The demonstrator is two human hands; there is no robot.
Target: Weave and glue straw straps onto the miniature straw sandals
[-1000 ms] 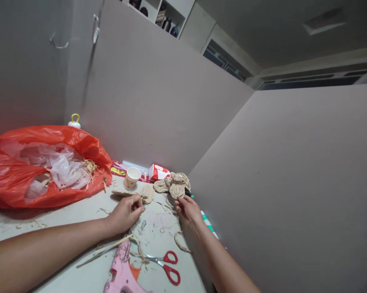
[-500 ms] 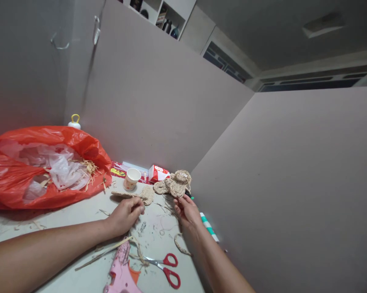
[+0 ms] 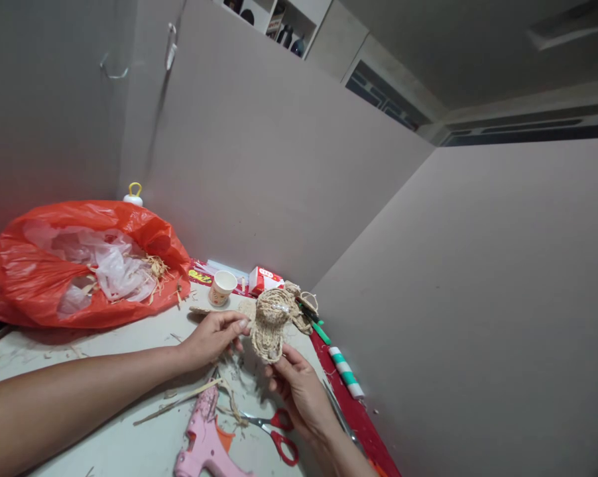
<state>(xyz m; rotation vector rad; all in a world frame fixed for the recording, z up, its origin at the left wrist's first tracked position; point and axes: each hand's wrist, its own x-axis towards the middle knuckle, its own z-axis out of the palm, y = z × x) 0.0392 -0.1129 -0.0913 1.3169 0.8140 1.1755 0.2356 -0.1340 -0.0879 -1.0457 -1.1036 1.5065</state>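
Observation:
A small slipper-shaped piece of woven straw (image 3: 269,324) is held above the table, tilted. My right hand (image 3: 299,391) pinches its lower end between thumb and fingers. At its left edge is my left hand (image 3: 217,338), thumb and forefinger pressed together; whether they grip the piece is hard to tell. More woven straw pieces (image 3: 301,318) lie behind it on the right, and a flat one (image 3: 198,311) lies partly hidden behind my left hand. Below my hands are a pink glue gun (image 3: 204,430) and red-handled scissors (image 3: 283,438), partly covered by my right hand.
A red plastic bag (image 3: 35,265) with straw fills the left. Toward the back stand a paper cup (image 3: 223,289) and a red-white box (image 3: 265,280). A green-white roll (image 3: 347,373) lies along the right edge. Grey partitions enclose the table (image 3: 115,430); straw scraps are scattered about.
My right hand has lifted the woven piece off the others and brought it nearer. My left hand has moved up to its left edge. The view has shifted slightly.

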